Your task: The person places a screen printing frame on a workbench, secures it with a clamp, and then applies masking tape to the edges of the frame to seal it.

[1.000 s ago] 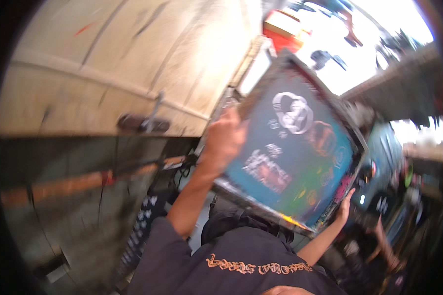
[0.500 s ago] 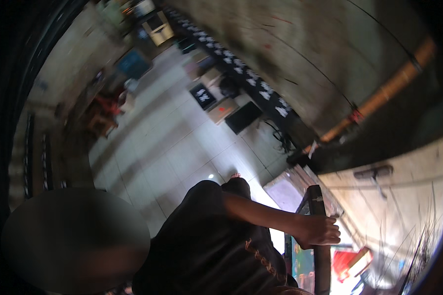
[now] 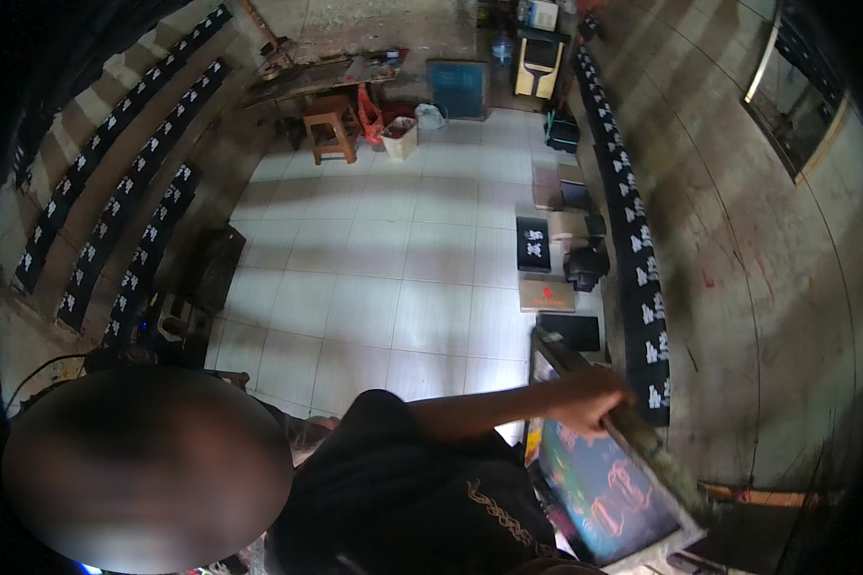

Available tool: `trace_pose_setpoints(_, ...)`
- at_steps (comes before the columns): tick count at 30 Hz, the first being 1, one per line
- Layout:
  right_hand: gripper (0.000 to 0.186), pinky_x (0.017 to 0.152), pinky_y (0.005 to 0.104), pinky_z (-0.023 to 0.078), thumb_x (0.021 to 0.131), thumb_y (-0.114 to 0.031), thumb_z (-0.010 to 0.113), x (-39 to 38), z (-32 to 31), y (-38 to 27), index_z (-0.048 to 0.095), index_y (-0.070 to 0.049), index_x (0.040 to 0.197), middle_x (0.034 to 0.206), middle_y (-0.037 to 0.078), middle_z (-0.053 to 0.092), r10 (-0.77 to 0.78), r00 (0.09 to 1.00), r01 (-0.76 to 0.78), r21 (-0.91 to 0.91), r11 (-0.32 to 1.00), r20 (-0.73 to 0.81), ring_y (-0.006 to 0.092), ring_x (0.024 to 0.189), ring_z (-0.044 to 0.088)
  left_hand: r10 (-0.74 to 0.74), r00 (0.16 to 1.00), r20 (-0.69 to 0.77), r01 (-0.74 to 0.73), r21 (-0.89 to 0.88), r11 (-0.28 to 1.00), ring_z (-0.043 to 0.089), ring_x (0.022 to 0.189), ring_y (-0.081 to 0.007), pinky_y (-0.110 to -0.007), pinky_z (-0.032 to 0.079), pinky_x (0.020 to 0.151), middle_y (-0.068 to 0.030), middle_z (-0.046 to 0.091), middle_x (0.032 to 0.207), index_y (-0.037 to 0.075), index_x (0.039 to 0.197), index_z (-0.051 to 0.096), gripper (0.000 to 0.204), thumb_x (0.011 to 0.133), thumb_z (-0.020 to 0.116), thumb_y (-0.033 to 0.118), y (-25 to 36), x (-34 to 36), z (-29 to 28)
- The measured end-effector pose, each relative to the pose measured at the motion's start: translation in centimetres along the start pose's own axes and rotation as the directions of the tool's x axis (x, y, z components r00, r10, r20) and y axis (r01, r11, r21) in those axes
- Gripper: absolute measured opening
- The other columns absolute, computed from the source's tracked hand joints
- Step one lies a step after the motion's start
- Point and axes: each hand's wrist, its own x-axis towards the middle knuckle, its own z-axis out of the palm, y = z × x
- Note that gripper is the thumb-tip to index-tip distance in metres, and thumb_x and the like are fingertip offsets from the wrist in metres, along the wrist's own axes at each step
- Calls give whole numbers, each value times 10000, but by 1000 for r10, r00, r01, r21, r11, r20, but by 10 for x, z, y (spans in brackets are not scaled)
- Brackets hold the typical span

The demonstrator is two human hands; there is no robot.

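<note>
My right arm reaches across to the right. At its end my right hand (image 3: pixel 593 398) is closed round the long edge of a screen-printing frame (image 3: pixel 609 494). The frame tilts, its worn bar running from near the floor panels down toward the lower right. Its dark panel carries pinkish lettering and patches of yellow and green. The far end of the frame comes close to a black flat panel (image 3: pixel 571 333) on the floor. My left hand is not in the picture.
Long benches with black cloths printed in white run along the right wall (image 3: pixel 633 216) and the left wall (image 3: pixel 139 168). Flat boards (image 3: pixel 547 294) lie by the right bench. Farther back stand a brown stool (image 3: pixel 331 129), a white bucket (image 3: pixel 400 144) and a blue panel (image 3: pixel 458 89).
The view has swung from a slanted angle to a nearly level one. My right hand keeps its grip; the frame now leans more slantwise, showing more of its coloured panel.
</note>
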Motion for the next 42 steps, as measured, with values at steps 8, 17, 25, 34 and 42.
trace_pose_setpoints(8,732,1148,576,277,919,-666,427,-11,186,131,470,-178,1463,1507,98,446,216,967,-242,218,945,138,331,1368,397,-394,864,-313,479,269,836,635,940,-418,-479,505,793,-206,665,946,31,985,615,417,622,755,180,-83,-87,-276)
trace_pose_setpoints(17,521,790,477,506,876,-614,438,-80,574,211,615,-174,1091,1010,52,619,221,827,-155,-168,973,516,230,874,553,-506,358,-785,850,50,524,665,859,-421,-455,527,754,-212,680,872,43,960,632,343,679,742,206,-224,-186,-481)
trace_pose_setpoints(25,688,998,458,461,958,-678,312,-117,1016,383,532,-168,1365,1291,72,588,500,317,-64,-508,859,806,271,1145,553,-344,-64,-937,843,-236,483,643,655,-245,-363,507,657,-154,642,711,5,884,607,254,754,777,143,-399,-279,-687)
trace_pose_setpoints(34,806,974,451,491,1001,-695,188,-358,1467,609,475,-89,1447,1184,142,678,870,64,935,-335,120,489,296,1044,660,-173,-746,-643,480,-699,530,593,634,-144,-320,472,597,-83,661,712,-30,875,662,157,792,704,97,-462,-415,-884)
trace_pose_setpoints(42,774,683,357,567,989,-704,268,-729,1765,805,680,-55,1084,827,52,645,923,-11,995,-89,49,386,176,711,647,-136,-848,-512,302,-678,670,527,439,-214,-345,429,458,-86,569,571,-42,790,683,209,817,669,165,-602,-510,-1195)
